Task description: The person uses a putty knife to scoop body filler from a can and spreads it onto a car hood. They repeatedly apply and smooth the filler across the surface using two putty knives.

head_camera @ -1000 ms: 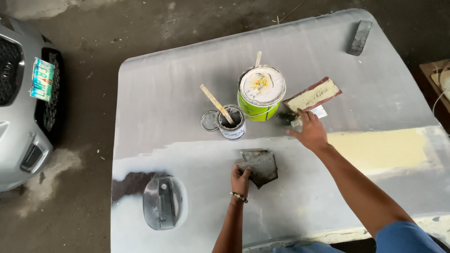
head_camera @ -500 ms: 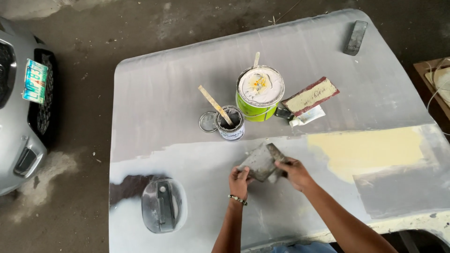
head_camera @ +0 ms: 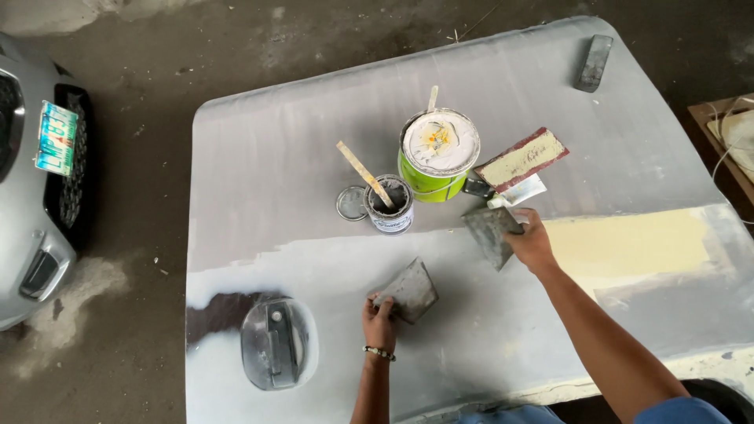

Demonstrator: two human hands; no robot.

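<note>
My left hand [head_camera: 380, 320] grips a grey square scraper plate [head_camera: 411, 290] by its near corner, low on the grey car panel [head_camera: 298, 173]. My right hand [head_camera: 532, 242] holds a second grey scraper plate [head_camera: 490, 232] out to the right, just below the green can [head_camera: 437, 157] with a pale lid. A small open tin [head_camera: 389, 204] with a wooden stick in it stands left of the green can, its loose lid [head_camera: 350, 202] beside it. A flat board smeared with yellowish filler [head_camera: 521, 160] lies right of the green can.
A yellowish filler patch [head_camera: 628, 243] covers the panel's right side. A round grey fuel-flap piece [head_camera: 276, 344] lies at the lower left of the panel. A dark sanding block [head_camera: 594, 63] rests at the far right corner. A silver car front [head_camera: 31, 196] stands at left.
My right hand came down from the filler board to the plate by my left hand, then lifted away right holding a second plate. My left hand keeps its plate.
</note>
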